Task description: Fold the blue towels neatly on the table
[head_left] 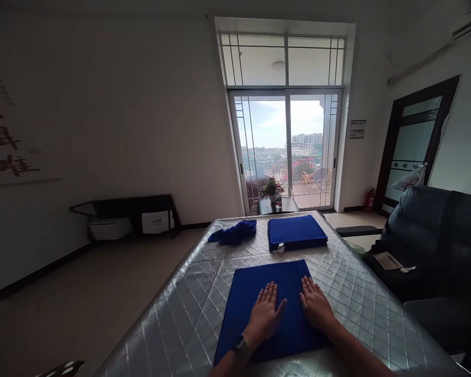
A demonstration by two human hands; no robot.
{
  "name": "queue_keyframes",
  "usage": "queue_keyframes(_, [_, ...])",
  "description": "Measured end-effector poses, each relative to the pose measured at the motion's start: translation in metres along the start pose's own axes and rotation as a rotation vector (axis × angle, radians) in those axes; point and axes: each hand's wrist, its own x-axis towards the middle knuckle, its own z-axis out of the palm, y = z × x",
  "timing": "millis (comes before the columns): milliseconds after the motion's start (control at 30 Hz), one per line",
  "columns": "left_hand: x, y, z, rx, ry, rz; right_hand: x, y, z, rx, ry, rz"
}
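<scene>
A flat blue cloth (251, 288), smooth and roughly rectangular, lies on the silver quilted table cover (192, 298) right in front of me. My left hand (266, 312) rests on the middle of it, palm down, with the thumb spread away from the fingers. Near the cloth's right edge my right hand (315, 302) lies flat, fingers stretched out. Beyond the hands is a neat stack of folded blue cloths (297, 230) with a white tag at its front edge. To the left of that stack sits a crumpled blue cloth (235, 232).
A dark armchair (435, 235) stands close on the table's right. Past the far edge, a small black table (267, 207) bears a potted plant (272, 187) and a bottle, before the sliding glass door (314, 152). Along the left wall is a low black stand (135, 201) with white boxes.
</scene>
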Motion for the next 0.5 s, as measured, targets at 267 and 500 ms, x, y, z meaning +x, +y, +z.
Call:
queue_keyframes(267, [-0.078, -0.128, 0.003, 0.136, 0.099, -0.211, -0.001, -0.008, -0.009, -0.019, -0.027, 0.004])
queue_keyframes(500, [-0.085, -0.101, -0.028, 0.091, 0.013, -0.261, -0.026, -0.011, -0.015, -0.014, -0.062, 0.012])
